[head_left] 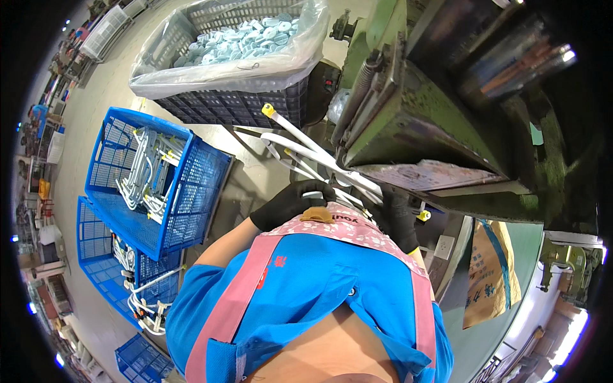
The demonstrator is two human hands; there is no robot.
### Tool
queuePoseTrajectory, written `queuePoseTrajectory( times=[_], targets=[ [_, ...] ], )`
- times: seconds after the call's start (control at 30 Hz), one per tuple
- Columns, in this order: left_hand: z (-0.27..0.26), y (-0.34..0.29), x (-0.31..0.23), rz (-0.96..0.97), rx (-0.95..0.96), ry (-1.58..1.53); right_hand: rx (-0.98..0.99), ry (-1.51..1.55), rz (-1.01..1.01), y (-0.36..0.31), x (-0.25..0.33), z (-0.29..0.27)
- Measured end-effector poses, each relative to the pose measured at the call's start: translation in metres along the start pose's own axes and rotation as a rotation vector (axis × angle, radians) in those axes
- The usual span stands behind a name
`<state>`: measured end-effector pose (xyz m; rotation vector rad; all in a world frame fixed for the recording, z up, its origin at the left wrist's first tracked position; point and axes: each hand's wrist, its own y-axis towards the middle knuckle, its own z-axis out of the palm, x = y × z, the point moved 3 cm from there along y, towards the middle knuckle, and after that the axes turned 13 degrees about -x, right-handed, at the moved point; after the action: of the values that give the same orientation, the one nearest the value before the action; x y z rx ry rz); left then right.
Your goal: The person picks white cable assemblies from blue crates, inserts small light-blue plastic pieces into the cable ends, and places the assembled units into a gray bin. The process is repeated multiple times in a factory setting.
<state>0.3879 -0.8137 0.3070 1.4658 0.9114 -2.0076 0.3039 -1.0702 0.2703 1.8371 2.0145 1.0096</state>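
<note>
My left hand (295, 203), in a black glove, is closed with a small pale-blue plastic piece (311, 195) at its fingers, close to my apron. My right hand (397, 220), gloved too, is closed round the right end of a bundle of white bent tubes (313, 148); its fingertips are partly hidden. The tubes slant up and left from it, under the machine's edge, and one ends in a yellow cap (268, 110). Another yellow-capped end (423, 216) shows just right of the right hand.
A black crate (236, 102) lined with clear plastic holds many pale-blue pieces (246, 39) ahead. Stacked blue baskets (201, 185) with white tube frames stand on the left. A green machine (421, 121) looms close at front right. A brown paper sack (490, 274) lies on the right.
</note>
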Motion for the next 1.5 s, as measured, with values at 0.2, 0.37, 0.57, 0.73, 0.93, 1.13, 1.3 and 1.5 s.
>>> queuePoseTrajectory(
  times=[0.2, 0.37, 0.57, 0.73, 0.93, 1.13, 1.3, 1.5],
  targets=[
    [0.015, 0.006, 0.006, -0.011, -0.14, -0.675, 0.238, 0.077, 0.066, 0.008, 0.01, -0.006],
    [0.018, 0.002, 0.0, 0.006, -0.118, -1.228, 0.101, 0.2, 0.057, 0.021, 0.02, -0.013],
    [0.028, -0.009, -0.021, 0.266, -0.273, -0.431, 0.075, 0.037, 0.059, 0.032, 0.026, -0.026],
    [0.049, -0.001, -0.024, 0.311, -0.523, 0.137, -0.082, 0.203, 0.017, 0.038, 0.03, -0.025],
    [0.058, 0.033, -0.028, 0.711, -0.756, 1.064, 0.092, 0.028, 0.12, 0.032, 0.02, -0.012],
    [0.066, 0.051, -0.03, 0.802, -0.752, 1.313, 0.131, 0.017, 0.101, 0.034, 0.02, -0.014],
    [0.066, 0.049, -0.023, 0.744, -0.756, 1.427, 0.108, -0.067, -0.016, 0.038, 0.023, -0.017],
    [0.049, 0.049, -0.014, 0.767, -0.627, 1.366, 0.165, 0.004, 0.097, 0.036, 0.02, -0.012]
  ],
)
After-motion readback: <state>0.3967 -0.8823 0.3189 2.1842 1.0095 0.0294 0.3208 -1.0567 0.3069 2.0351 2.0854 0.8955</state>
